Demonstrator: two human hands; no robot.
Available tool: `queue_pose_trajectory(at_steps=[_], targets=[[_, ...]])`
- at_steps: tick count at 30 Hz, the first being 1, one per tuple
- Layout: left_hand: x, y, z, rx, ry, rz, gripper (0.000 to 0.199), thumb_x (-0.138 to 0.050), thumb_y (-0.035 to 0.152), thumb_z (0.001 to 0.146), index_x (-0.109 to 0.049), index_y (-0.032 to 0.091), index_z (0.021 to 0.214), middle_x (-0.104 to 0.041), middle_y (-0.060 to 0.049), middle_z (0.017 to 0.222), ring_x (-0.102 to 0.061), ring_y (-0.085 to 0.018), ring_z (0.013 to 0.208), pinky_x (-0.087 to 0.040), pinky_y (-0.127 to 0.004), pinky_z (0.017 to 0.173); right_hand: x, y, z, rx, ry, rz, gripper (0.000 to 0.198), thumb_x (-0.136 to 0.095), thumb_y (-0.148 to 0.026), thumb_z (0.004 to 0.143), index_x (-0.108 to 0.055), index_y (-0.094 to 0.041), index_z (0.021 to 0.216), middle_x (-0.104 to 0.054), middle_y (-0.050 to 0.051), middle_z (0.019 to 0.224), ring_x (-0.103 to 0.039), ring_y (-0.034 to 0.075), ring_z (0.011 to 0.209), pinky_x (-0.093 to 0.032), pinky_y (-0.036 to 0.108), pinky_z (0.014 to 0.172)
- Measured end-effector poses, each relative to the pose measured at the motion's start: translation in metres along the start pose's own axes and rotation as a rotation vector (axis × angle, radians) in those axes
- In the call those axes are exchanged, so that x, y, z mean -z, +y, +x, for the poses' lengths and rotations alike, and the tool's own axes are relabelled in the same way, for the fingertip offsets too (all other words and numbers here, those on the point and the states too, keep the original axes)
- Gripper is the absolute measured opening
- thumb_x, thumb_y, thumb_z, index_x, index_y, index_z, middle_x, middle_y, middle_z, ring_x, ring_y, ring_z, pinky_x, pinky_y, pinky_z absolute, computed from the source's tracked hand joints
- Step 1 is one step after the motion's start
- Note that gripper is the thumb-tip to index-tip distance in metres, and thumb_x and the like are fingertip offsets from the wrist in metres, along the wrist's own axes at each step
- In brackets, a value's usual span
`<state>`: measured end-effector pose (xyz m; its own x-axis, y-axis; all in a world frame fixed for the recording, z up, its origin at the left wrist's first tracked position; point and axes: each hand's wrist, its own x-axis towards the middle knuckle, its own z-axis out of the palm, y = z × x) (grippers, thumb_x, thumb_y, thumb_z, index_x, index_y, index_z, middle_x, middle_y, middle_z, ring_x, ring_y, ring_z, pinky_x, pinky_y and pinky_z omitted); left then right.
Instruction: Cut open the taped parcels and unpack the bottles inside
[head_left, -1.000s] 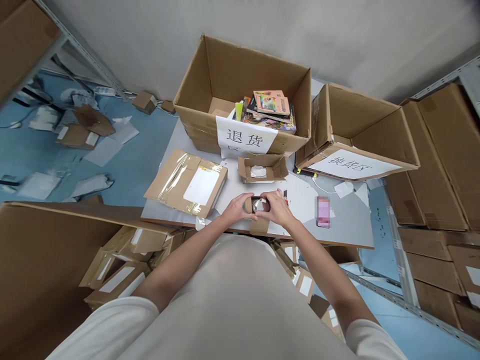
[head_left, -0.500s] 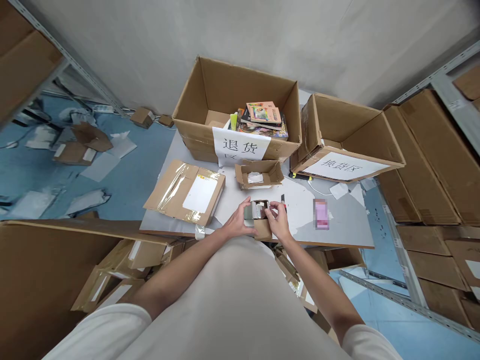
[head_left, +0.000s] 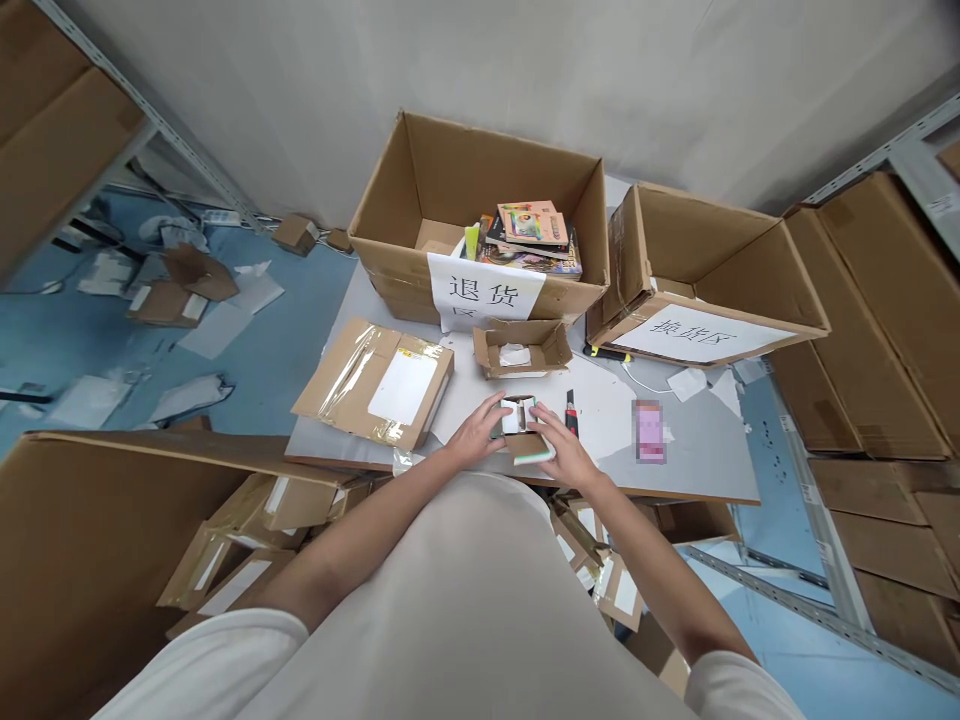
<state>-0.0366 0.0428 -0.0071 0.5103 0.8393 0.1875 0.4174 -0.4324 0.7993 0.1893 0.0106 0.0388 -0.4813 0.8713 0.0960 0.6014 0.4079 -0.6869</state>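
Near the table's front edge, a small open box (head_left: 528, 447) with a brown inside and white-green outside faces me, its flap folded toward my body. White pieces show inside it, too small to name. On its left side, my left hand (head_left: 478, 432) grips the box with curled fingers. From the right, my right hand (head_left: 562, 448) holds the box's other side, fingertips over its rim. Just right of the hands lies a red and black utility knife (head_left: 571, 414). Beyond the small box sits an open shallow carton (head_left: 556, 348) with white paper in it.
A taped carton (head_left: 345, 385) with a white label lies left. Behind stand a large carton (head_left: 390, 270) holding several books and another open carton (head_left: 750, 250), both with paper signs. A blurred pink item (head_left: 650, 432) lies right. Shelving with cartons (head_left: 862, 330) flanks the table (head_left: 705, 470).
The small box has turned or opened further, and its flap now lies toward me. My right hand has shifted from reaching into it to its right side. The utility knife is more visible.
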Motion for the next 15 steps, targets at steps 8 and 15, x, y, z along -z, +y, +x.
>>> queue_pose_trajectory(at_steps=[8,15], targets=[[-0.007,0.001,-0.002,0.031,0.055,-0.070,0.058,-0.069,0.042,0.075,-0.043,0.020,0.121,-0.038,-0.018,0.141,-0.040,-0.030,0.132,-0.038,-0.051,0.106,-0.003,0.007,0.046,-0.016,0.032,-0.101,0.036,-0.046,-0.035,0.091,-0.055,-0.023,0.123,-0.059,0.011,0.122,-0.051,0.025,0.119,-0.038,0.049,0.104],[-0.007,0.000,0.000,0.104,0.076,-0.116,0.083,-0.074,0.043,0.070,-0.028,0.020,0.135,-0.043,-0.018,0.138,-0.045,-0.029,0.128,-0.039,-0.050,0.104,-0.002,0.016,0.056,-0.066,-0.073,-0.165,0.040,-0.040,-0.031,0.092,-0.052,-0.023,0.130,-0.052,0.012,0.132,-0.045,0.027,0.127,-0.039,0.049,0.104]])
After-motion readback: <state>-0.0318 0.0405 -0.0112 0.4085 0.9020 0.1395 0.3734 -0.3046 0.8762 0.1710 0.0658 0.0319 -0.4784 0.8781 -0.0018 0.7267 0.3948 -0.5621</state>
